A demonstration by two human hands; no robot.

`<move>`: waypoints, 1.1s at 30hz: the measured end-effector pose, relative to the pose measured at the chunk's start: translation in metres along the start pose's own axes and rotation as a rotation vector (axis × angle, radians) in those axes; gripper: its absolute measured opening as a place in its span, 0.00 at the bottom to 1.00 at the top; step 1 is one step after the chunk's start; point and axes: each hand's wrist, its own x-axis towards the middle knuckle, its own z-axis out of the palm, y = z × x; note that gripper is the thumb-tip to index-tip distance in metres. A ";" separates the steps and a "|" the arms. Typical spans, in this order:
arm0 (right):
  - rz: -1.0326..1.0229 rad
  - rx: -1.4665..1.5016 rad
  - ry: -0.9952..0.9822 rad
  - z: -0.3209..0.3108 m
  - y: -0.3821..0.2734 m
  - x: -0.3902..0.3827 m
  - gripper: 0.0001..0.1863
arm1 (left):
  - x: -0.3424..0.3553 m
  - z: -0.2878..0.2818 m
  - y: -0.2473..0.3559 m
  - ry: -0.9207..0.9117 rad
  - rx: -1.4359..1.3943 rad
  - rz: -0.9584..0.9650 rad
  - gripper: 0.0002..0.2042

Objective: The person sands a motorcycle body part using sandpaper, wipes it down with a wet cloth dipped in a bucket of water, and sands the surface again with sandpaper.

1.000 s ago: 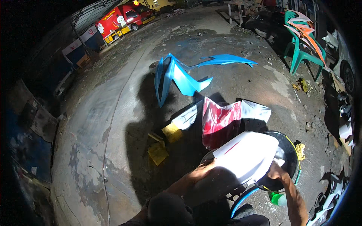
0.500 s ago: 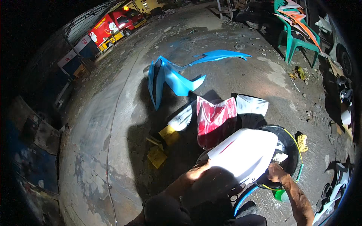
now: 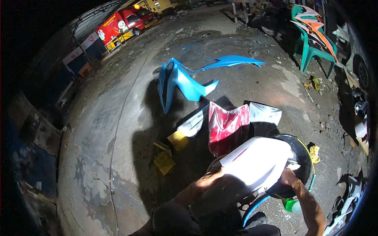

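A white, glossy motorcycle body panel (image 3: pixel 256 161) with a thin red streak lies tilted in front of me. My left hand (image 3: pixel 210 179) is closed on its left edge, thumb on top. My right hand (image 3: pixel 289 177) is at the panel's right edge, over a black basin (image 3: pixel 305 161). Its fingers look curled and are partly hidden; a whitish lump (image 3: pixel 293 166) shows at their tips, and I cannot make out what it is. Just beyond the white panel stands a red panel (image 3: pixel 228 124) with whitish scuffs.
White panels (image 3: pixel 265 114) and yellow sheets (image 3: pixel 165 162) lie around the red panel. Blue fairings (image 3: pixel 185 84) rest farther out. A yellow cloth (image 3: pixel 314 154), green bottle (image 3: pixel 292 206) and blue hose (image 3: pixel 254 210) surround the basin. Farther right, a green chair (image 3: pixel 315 51) bears orange panels.
My right hand has moved slightly up toward the whitish lump, its fingers now less visible. The white panel has shifted a little against the basin. My left hand keeps its grip.
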 end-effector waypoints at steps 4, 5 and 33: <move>0.210 0.335 0.329 -0.015 -0.008 -0.028 0.09 | -0.001 -0.009 -0.006 0.004 0.070 0.011 0.28; 0.290 0.383 0.430 -0.024 -0.014 -0.036 0.07 | 0.000 -0.011 -0.008 -0.020 0.040 0.026 0.28; -0.039 -0.102 0.204 0.038 0.015 -0.015 0.09 | 0.001 -0.009 -0.003 -0.184 0.157 0.160 0.32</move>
